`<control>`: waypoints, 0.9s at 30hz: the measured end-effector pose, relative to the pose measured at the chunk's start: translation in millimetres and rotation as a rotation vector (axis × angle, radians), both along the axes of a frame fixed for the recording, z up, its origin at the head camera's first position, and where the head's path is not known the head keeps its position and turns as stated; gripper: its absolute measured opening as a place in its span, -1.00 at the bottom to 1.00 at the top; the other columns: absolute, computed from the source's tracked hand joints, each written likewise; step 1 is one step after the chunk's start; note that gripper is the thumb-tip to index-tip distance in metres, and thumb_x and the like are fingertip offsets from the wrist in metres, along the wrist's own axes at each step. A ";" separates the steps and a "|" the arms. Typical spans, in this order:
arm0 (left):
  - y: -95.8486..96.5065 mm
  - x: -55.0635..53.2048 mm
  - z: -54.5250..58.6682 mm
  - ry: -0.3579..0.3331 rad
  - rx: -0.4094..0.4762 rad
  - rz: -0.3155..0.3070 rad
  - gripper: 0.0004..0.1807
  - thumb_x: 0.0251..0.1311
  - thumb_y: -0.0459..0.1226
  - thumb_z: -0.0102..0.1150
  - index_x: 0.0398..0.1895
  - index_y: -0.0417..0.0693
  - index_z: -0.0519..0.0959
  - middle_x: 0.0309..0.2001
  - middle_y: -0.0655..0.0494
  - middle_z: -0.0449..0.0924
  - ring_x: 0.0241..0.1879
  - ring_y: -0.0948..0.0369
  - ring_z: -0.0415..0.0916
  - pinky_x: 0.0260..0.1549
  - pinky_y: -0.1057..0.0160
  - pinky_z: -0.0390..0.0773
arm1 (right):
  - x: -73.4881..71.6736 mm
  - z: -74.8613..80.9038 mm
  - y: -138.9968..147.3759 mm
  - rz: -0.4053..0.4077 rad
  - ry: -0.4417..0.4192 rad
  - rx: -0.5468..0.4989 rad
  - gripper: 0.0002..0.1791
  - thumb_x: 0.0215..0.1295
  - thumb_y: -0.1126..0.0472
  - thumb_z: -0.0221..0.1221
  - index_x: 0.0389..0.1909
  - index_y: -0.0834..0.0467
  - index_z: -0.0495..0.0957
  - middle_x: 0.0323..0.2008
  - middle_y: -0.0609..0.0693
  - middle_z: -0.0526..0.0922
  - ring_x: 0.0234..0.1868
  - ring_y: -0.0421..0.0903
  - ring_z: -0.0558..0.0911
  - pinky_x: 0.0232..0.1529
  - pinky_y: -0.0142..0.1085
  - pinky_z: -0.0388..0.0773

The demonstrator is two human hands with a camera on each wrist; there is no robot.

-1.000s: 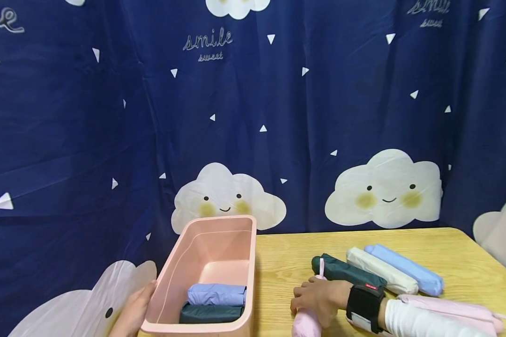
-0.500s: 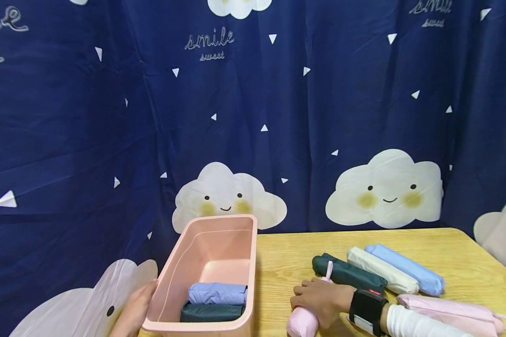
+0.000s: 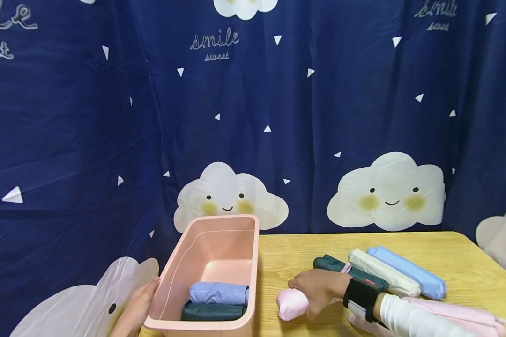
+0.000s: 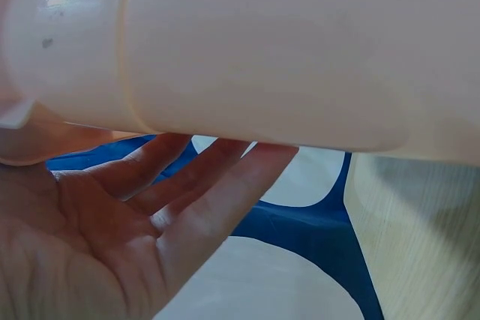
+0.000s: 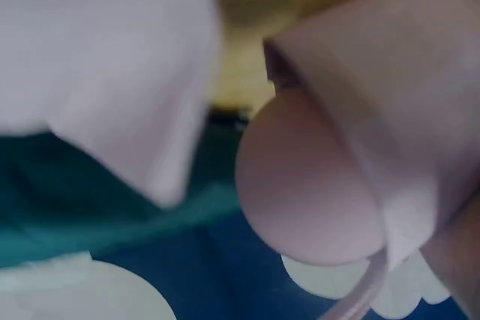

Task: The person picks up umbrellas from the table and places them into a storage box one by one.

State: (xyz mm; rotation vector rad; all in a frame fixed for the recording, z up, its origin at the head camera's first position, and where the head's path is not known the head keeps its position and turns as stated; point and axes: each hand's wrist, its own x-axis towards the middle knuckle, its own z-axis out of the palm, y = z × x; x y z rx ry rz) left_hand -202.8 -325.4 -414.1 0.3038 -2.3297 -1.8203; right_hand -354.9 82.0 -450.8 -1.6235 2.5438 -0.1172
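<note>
My right hand (image 3: 316, 288) grips a pink folded umbrella (image 3: 292, 304) just above the table, right of the pink bin (image 3: 227, 243). In the right wrist view the umbrella's rounded handle end (image 5: 307, 185) and its wrist strap (image 5: 356, 297) show close up. My left hand (image 3: 137, 306) is at the bin's left side. Seen from the left wrist, its nearly straight fingers (image 4: 232, 185) touch the bin's outer wall (image 4: 262, 58). Inside the bin's near end lie a periwinkle-blue folded umbrella (image 3: 219, 293) and a dark green one (image 3: 212, 311).
On the wooden table (image 3: 286, 252), a dark green umbrella (image 3: 329, 264), a white one (image 3: 383, 271) and a light blue one (image 3: 406, 271) lie side by side. More pink folded fabric (image 3: 459, 313) lies near and under my right forearm. A dark blue curtain (image 3: 295, 117) hangs behind.
My right hand has turned the pink umbrella, so its near end now points left toward the bin and its strap end lies further right. The left hand stays at the bin.
</note>
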 end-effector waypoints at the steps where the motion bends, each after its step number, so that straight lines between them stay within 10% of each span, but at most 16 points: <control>1: 0.2 0.3 0.3 -0.001 0.000 0.004 -0.35 0.45 -0.06 -0.36 0.13 -0.62 0.22 -0.14 -0.38 0.51 -0.19 -0.08 0.53 -0.25 0.02 0.54 | -1.4 4.8 -1.7 -0.009 -0.003 -0.012 -0.49 -0.42 0.07 0.43 -0.36 -0.11 0.39 -0.51 -0.37 0.37 -0.53 -0.35 0.38 -0.54 -0.48 0.33; 18: -4.0 -0.2 -4.1 0.015 -0.043 -0.006 -0.34 0.45 -0.07 -0.38 0.14 -0.64 0.21 -0.10 -0.41 0.49 -0.16 -0.10 0.52 -0.20 -0.01 0.52 | -35.4 116.0 -38.7 -0.269 0.123 0.075 -0.73 -0.38 0.03 0.32 -0.55 -0.05 0.49 -0.66 -0.24 0.43 -0.64 -0.23 0.38 -0.61 -0.34 0.35; 27: -4.0 -0.2 -2.5 0.023 -0.062 0.008 -0.35 0.45 -0.07 -0.35 0.14 -0.64 0.22 -0.08 -0.42 0.48 -0.14 -0.10 0.51 -0.17 -0.02 0.51 | -35.1 155.9 -82.3 -0.266 0.210 0.054 -0.78 -0.42 0.04 0.28 -0.66 -0.04 0.47 -0.71 -0.20 0.39 -0.67 -0.20 0.35 -0.67 -0.32 0.25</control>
